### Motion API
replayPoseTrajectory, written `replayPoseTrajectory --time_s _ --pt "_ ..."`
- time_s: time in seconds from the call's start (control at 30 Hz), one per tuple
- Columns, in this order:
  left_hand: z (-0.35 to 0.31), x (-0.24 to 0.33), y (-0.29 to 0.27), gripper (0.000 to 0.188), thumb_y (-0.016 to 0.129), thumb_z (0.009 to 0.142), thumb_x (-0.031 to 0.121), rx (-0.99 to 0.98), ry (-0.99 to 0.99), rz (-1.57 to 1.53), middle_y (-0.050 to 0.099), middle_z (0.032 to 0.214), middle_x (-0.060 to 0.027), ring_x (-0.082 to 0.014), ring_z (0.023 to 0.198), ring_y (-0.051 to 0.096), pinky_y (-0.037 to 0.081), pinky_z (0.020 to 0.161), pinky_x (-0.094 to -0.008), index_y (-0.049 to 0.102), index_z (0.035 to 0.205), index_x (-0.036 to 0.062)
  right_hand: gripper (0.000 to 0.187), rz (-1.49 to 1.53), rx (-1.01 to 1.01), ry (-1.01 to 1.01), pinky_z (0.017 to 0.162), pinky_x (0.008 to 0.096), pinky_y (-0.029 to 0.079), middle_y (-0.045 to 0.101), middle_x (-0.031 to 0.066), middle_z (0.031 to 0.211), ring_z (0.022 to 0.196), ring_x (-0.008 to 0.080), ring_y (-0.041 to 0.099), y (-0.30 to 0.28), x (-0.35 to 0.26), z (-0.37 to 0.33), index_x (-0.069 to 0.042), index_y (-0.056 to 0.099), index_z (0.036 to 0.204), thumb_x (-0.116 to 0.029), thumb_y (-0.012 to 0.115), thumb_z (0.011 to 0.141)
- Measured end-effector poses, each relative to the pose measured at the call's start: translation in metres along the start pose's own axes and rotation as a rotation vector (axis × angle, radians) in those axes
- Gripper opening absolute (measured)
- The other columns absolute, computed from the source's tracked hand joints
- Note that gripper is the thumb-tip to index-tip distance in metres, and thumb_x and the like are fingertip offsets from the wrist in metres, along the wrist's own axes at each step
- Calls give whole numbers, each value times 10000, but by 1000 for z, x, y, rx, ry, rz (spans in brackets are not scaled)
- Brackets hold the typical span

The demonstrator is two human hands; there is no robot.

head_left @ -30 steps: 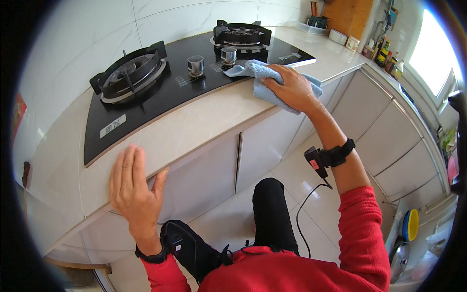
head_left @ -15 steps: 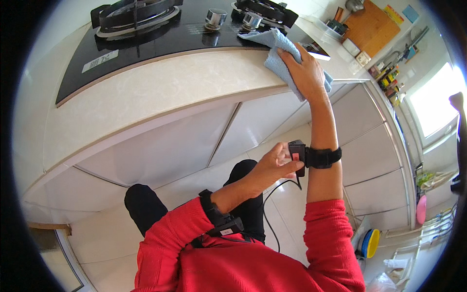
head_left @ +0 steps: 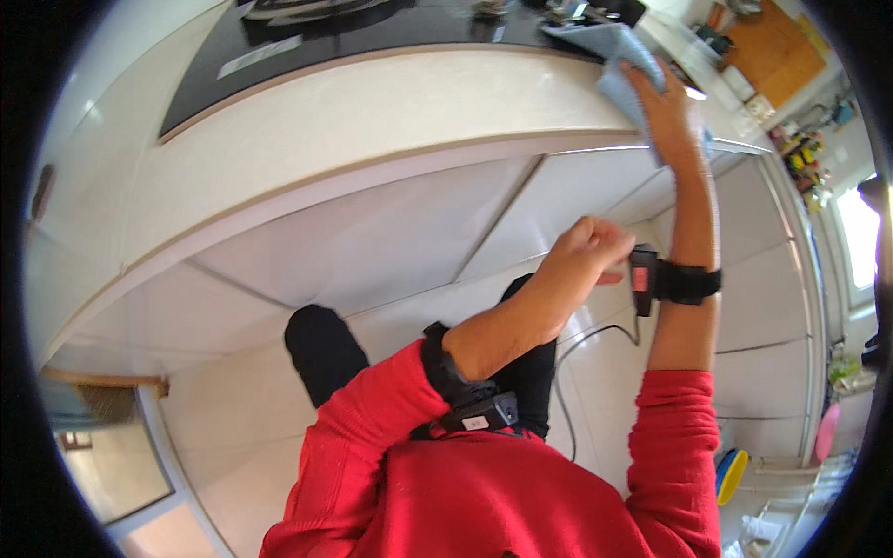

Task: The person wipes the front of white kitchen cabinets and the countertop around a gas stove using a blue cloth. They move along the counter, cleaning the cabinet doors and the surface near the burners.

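In the head view, the right hand (head_left: 674,119) is bent over the cloth (head_left: 609,46), holding it at the right front of the hob (head_left: 372,33), where the black glass meets the counter (head_left: 372,104). The left hand (head_left: 589,244) is raised beside the wrist unit (head_left: 642,277) on the right forearm, fingers partly curled and blurred; whether it touches the unit or grips anything cannot be told. The step in hand seems to be tending that unit while the right hand keeps the cloth in place. The next move probably calls for a still right forearm and a light left touch, clear of the cable (head_left: 595,330). The cloth is pale blue, soft-looking and crumpled; one end lies flat on the glass near a knob (head_left: 566,9), the rest hangs below the palm past the counter's front edge.
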State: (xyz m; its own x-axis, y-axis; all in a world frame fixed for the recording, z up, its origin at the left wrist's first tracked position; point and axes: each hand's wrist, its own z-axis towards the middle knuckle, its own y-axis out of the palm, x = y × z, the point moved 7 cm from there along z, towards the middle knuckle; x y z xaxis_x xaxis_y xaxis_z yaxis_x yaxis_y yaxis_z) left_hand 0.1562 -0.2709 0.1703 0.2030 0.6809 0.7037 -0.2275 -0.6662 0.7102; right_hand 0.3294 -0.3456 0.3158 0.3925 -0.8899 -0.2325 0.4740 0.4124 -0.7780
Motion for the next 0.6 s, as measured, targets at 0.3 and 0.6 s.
replayPoseTrajectory --time_s 0.3,0.6 --pt "-45 119 -9 298 491 1003 294 -44 404 -43 668 1100 -183 -258 986 661 521 904 -396 563 1103 22 710 30 -8 -96 961 475 460 657 178 1221 1108 367 635 6 10 8 -206 581 1356 -716 447 881" --pt "-170 227 -5 100 644 887 76 551 1678 1801 665 909 -145 -309 841 636 505 763 -358 643 936 -11 726 24 -80 -32 1014 449 430 626 203 1267 1142 362 617 11 6 3 -174 535 1402 -691 441 900"
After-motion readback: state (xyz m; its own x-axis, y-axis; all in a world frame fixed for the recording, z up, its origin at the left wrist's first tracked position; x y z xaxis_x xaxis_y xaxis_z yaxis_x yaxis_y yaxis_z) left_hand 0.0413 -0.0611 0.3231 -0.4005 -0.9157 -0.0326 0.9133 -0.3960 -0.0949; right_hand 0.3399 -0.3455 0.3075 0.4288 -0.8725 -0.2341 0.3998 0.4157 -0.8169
